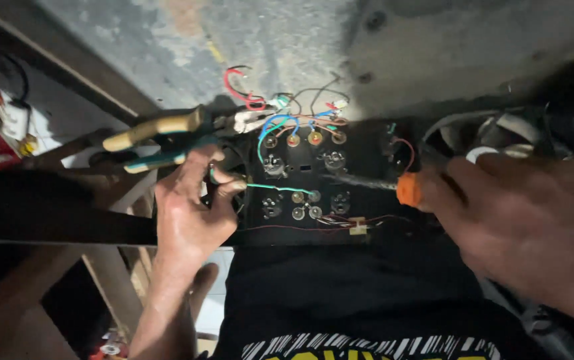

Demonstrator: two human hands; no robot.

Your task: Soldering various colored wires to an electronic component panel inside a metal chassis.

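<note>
Grey, stained concrete fills the upper part of the view, and a dark beam crosses the left side below it. Lower down, the person's black shirt with pale print covers the bottom middle.

A black terminal panel sits at the centre, studded with round brass and silvery terminals and hung with thin wires in several colours: blue, red, black, white and green. A red wire loop curls above its upper left corner.

The right hand comes in from the right, fingers curled closed around a screwdriver with an orange collar; its dark shaft runs left across the panel, the tip lying near the middle terminals. Behind this hand a round fan housing with pale blades shows partly.

The left hand reaches up from below at the panel's left edge. Thumb and forefinger pinch the end of a green wire, which runs right to a terminal in the panel's lower middle row.

Pliers with yellow and teal grips lie just above the left hand, jaws pointing at the wire bundle at the panel's top; whether the hand touches them cannot be told.
</note>
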